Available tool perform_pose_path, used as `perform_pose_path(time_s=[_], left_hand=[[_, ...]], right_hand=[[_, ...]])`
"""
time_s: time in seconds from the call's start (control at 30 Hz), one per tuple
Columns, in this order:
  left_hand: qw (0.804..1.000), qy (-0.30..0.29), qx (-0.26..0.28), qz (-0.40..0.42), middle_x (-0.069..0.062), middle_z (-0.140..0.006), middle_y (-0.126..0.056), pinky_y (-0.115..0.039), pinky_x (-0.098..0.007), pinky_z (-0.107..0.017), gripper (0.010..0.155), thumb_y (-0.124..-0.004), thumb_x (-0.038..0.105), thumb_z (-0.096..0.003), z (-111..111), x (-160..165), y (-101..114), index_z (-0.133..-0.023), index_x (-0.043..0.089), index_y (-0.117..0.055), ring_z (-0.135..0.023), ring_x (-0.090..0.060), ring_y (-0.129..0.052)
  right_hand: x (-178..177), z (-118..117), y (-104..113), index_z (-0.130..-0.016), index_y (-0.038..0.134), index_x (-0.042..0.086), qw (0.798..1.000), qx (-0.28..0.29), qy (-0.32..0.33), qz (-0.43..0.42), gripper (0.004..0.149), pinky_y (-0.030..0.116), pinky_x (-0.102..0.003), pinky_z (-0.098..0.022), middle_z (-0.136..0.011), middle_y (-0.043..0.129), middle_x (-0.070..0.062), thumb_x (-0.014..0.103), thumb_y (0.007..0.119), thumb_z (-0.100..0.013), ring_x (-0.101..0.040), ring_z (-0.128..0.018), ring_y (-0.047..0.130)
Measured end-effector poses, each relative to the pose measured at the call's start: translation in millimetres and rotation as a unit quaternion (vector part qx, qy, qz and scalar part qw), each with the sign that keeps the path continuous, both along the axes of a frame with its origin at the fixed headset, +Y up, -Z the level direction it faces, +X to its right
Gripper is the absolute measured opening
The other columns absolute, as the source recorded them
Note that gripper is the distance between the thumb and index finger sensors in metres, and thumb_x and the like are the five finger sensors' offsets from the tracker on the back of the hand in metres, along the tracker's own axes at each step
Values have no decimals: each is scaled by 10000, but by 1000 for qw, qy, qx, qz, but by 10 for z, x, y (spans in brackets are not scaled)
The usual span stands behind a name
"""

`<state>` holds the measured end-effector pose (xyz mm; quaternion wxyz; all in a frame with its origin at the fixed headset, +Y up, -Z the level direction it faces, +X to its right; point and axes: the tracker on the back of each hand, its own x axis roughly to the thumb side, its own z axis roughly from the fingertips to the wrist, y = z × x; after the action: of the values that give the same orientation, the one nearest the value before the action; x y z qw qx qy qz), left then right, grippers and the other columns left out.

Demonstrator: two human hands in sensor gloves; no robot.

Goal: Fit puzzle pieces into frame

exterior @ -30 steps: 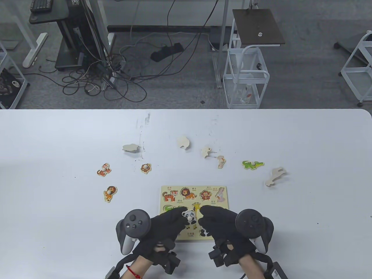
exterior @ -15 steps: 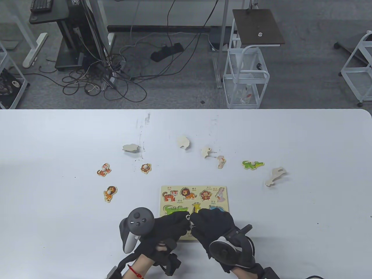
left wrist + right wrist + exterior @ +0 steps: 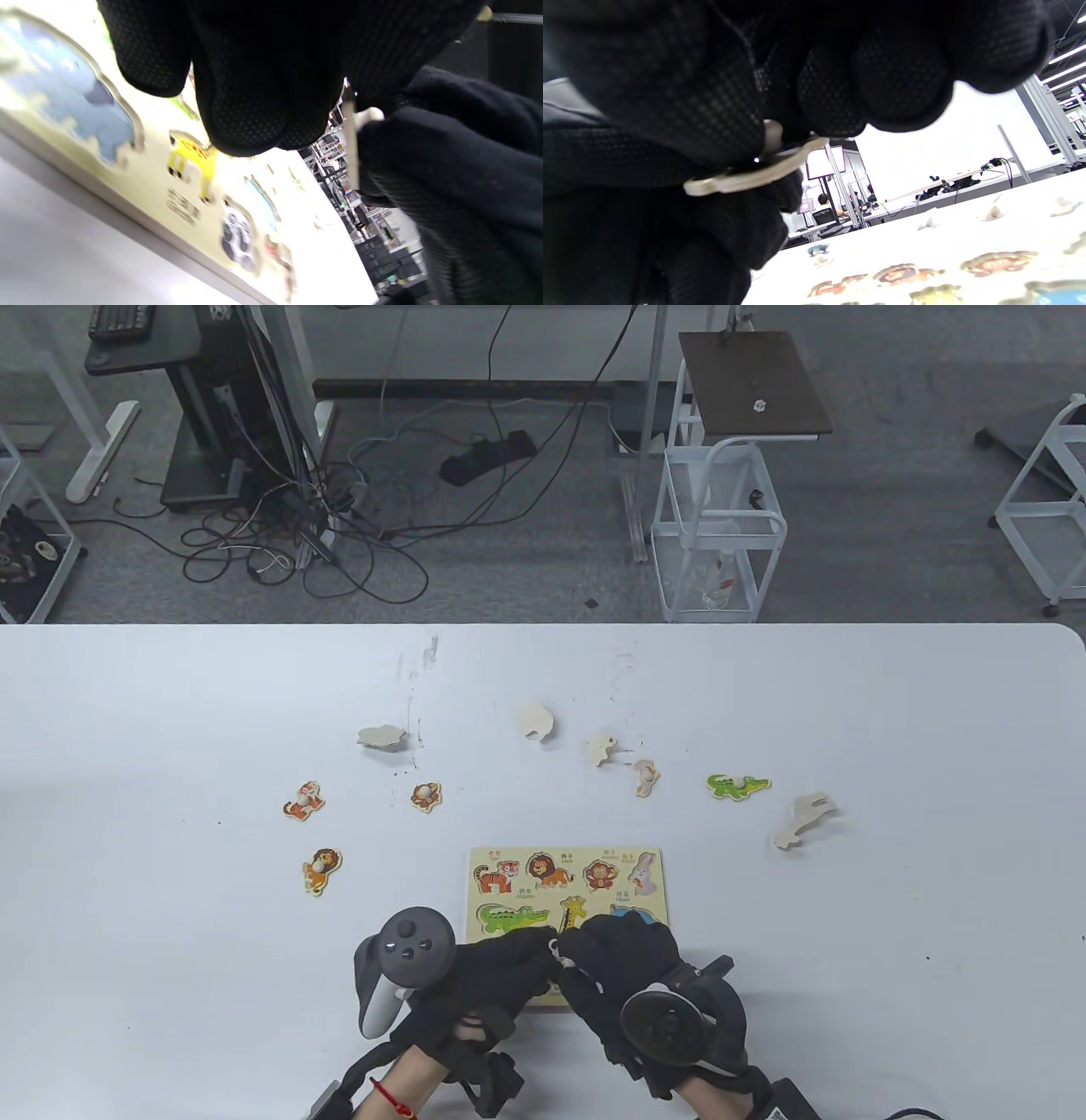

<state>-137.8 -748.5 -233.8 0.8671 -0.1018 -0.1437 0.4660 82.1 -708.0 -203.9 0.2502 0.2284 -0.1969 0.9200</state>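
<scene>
The puzzle frame [image 3: 509, 857] lies flat near the table's front edge, with printed animal recesses. It also shows in the left wrist view [image 3: 140, 199] and the right wrist view [image 3: 967, 237]. My left hand [image 3: 530, 952] and right hand [image 3: 579, 957] meet fingertip to fingertip over the frame's near half. Between them they pinch the panda piece [image 3: 553, 947], of which only a white sliver shows. The left wrist view shows it edge-on [image 3: 350, 144] with its knob against the right glove. The right wrist view shows its rim [image 3: 755, 177] pinched by my right fingers, above the frame.
Loose pieces lie beyond the frame: tiger [image 3: 303, 800], monkey [image 3: 426, 796], lion [image 3: 321, 870], rabbit [image 3: 645, 776], crocodile [image 3: 736, 785]. Face-down wooden pieces lie at the left [image 3: 381, 737], the middle [image 3: 536, 720], beside it [image 3: 601, 747] and the right [image 3: 802, 819].
My right hand has rolled over, its tracker swinging toward the near edge. Both hands have closed around the panda piece, which was plainly visible a second ago and is now mostly hidden.
</scene>
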Motion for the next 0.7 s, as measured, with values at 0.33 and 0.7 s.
perform_pose_path(time_s=[0.33,0.7], left_hand=[[980,36,111,-159,-120,-1025,-809,-597,-568,-735,611,-730,562,-462,2,-248,102,-981,240,-762,-890,-376,-886],[972,32,109,-203,-114,-1178,-568,-469,-615,-767,711,-685,661,-441,-23,-313,78,-1074,343,-622,-1072,-438,-626]], right_hand=[[62,-166,-154,-719,987,145,991,-73,-41,103,456,806,-545,-430,-713,949,-96,350,1010,-312,-352,-484,968],[-24,-234,-323,-728,980,157,970,-123,-50,203,442,788,-554,-451,-734,939,-89,342,993,-327,-365,-515,953]])
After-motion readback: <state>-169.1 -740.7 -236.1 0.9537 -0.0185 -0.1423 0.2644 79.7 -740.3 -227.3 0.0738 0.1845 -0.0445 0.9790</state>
